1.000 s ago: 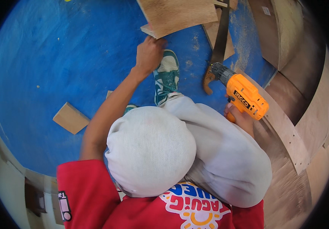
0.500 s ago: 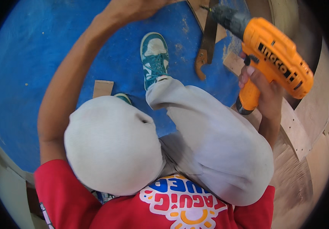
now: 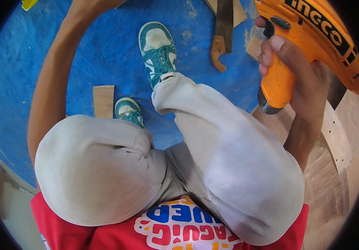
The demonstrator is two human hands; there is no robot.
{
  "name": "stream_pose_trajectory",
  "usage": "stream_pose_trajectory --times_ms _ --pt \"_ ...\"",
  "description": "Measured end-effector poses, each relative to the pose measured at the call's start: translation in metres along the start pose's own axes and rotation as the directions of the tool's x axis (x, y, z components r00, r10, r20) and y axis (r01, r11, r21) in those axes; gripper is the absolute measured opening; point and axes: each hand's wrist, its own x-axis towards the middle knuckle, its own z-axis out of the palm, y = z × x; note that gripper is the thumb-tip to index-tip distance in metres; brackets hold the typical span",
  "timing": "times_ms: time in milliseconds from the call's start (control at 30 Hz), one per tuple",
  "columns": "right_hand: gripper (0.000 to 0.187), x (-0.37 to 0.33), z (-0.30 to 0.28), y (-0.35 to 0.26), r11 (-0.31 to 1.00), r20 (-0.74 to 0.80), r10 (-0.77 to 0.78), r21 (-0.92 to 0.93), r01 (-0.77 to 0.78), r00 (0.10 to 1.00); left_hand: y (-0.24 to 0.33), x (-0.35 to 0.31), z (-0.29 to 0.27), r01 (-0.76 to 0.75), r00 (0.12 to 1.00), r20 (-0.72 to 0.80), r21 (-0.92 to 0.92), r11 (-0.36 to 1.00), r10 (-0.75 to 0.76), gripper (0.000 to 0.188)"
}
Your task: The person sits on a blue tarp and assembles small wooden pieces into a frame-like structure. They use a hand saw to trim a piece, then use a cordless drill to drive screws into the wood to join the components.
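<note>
An orange cordless drill (image 3: 327, 39) with a black base is in my right hand (image 3: 308, 77), at the upper right. My fingers wrap its handle, and one fingertip lies by the black trigger. The drill's front end runs out past the top edge of the picture. My left arm reaches forward on the left. Only part of my left hand (image 3: 98, 4) shows at the top edge, its fingers mostly cut off. A thin grey edge of something shows beside it, too little to name.
A handsaw (image 3: 219, 52) lies on the blue floor sheet (image 3: 62, 79) ahead, over a piece of plywood (image 3: 239, 11). Wood blocks lie by my left shoe (image 3: 128, 111) and near the drill. Plywood sheets (image 3: 323, 183) are at the right; something yellow (image 3: 28, 4) is at top left.
The drill has moved up and to the right and appears larger, its bit leaving the picture. My left hand has shifted left and further out at the top. The view has shifted slightly.
</note>
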Motion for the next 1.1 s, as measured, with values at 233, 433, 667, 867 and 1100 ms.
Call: stream_pose_trajectory --times_ms 233,433,667,867,1100 --pt "0.046 0.005 -0.006 -0.005 0.994 0.018 0.031 -0.110 -0.028 0.999 -0.011 0.001 0.000 0.095 0.995 -0.010 -0.168 0.981 -0.098 0.006" --pt "0.048 0.011 -0.013 -0.016 0.977 0.044 0.048 -0.208 -0.038 0.998 -0.014 0.004 -0.004 0.084 0.996 0.028 -0.183 0.980 -0.080 0.006" --pt "0.053 0.015 -0.028 -0.030 0.949 0.109 0.097 -0.311 -0.058 0.989 -0.009 0.004 -0.005 0.076 0.996 0.061 -0.091 0.993 -0.071 0.006" --pt "0.056 0.020 -0.042 -0.041 0.932 0.157 0.122 -0.357 -0.059 0.980 -0.008 0.004 -0.004 0.058 0.997 0.060 -0.065 0.996 -0.054 0.007" --pt "0.058 0.022 -0.046 -0.056 0.895 0.161 0.147 -0.442 -0.062 0.976 -0.005 0.003 -0.002 0.052 0.997 0.056 -0.045 0.998 -0.049 0.010"
